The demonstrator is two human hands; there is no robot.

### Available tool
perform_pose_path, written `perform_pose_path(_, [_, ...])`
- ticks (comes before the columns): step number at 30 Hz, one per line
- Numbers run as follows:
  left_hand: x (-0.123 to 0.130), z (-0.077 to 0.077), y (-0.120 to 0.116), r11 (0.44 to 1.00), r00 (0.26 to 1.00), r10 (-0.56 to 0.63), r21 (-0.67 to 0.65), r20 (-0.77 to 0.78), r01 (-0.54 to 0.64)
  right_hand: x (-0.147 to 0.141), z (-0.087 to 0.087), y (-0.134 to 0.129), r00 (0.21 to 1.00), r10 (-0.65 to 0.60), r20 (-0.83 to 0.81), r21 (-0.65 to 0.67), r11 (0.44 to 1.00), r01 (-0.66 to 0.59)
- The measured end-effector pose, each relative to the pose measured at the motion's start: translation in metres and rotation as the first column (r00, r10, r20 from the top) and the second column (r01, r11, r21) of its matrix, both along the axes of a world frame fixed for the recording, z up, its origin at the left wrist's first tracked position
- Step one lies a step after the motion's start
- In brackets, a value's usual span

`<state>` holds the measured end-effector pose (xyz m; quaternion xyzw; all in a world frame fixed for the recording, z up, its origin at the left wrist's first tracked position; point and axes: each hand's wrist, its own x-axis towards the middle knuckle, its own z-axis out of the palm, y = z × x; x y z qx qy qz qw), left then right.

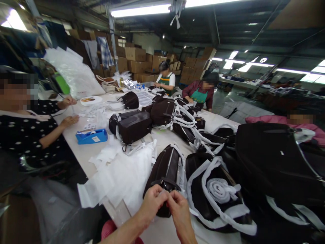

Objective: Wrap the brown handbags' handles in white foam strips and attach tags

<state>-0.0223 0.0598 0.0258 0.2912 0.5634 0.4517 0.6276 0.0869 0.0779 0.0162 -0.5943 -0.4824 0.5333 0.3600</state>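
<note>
Head camera looks along a long white work table (pixel 76 152) from its near end. My left hand (pixel 151 203) and my right hand (pixel 179 213) are together at the near edge, fingertips pinched toward each other just below a dark brown bag (pixel 165 171). Whatever lies between my fingers is too small to tell, so I cannot say what I have hold of. That bag, one of at least seven dark bags on the table, is edged with white strips, its long axis running from my hands toward the far end. Just right of it lies a second dark bag (pixel 203 200) holding a rolled white strip (pixel 218 190). Left of my hands are loose white fabric sheets (pixel 119 176), and beyond them, near the left edge, sits a blue box (pixel 91 136). Four co-workers sit or stand around the table, none touching my bag.
</note>
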Motion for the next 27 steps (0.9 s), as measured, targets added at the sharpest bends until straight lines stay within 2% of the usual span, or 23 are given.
perform_pose_path(4, [0.0, -0.003, 0.004, 0.999, 0.998, 0.043, 0.03, -0.038, -0.042, 0.006, 0.005, -0.003, 0.997, 0.07, -0.033, -0.034, 0.997, -0.071])
perform_pose_path(9, [-0.009, 0.017, 0.007, 0.989, 0.993, -0.05, -0.147, -0.11, 0.033, 0.014, 0.003, -0.011, 0.96, 0.146, -0.238, -0.078, 0.983, -0.168])
perform_pose_path(12, [-0.012, 0.03, 0.006, 0.974, 0.983, -0.079, -0.225, -0.164, 0.041, 0.007, -0.005, -0.016, 0.951, 0.086, -0.296, -0.093, 0.989, -0.118])
perform_pose_path(15, [-0.013, 0.034, 0.004, 0.966, 0.976, -0.069, -0.258, -0.206, 0.014, -0.007, -0.013, -0.021, 0.965, -0.008, -0.262, -0.05, 0.999, -0.005])
perform_pose_path(20, [-0.016, 0.026, 0.006, 0.995, 0.908, 0.007, -0.087, -0.418, -0.048, -0.031, -0.021, -0.022, 0.973, -0.076, -0.217, -0.023, 0.997, 0.072])
perform_pose_path(22, [-0.018, 0.022, 0.007, 0.995, 0.883, 0.041, -0.06, -0.467, -0.078, -0.038, -0.023, -0.021, 0.971, -0.093, -0.219, -0.013, 0.996, 0.092])
perform_pose_path(27, [-0.017, 0.018, 0.002, 0.963, 0.912, 0.181, -0.122, -0.367, -0.24, -0.045, -0.026, -0.023, 0.977, -0.067, -0.2, 0.094, 0.992, 0.087])
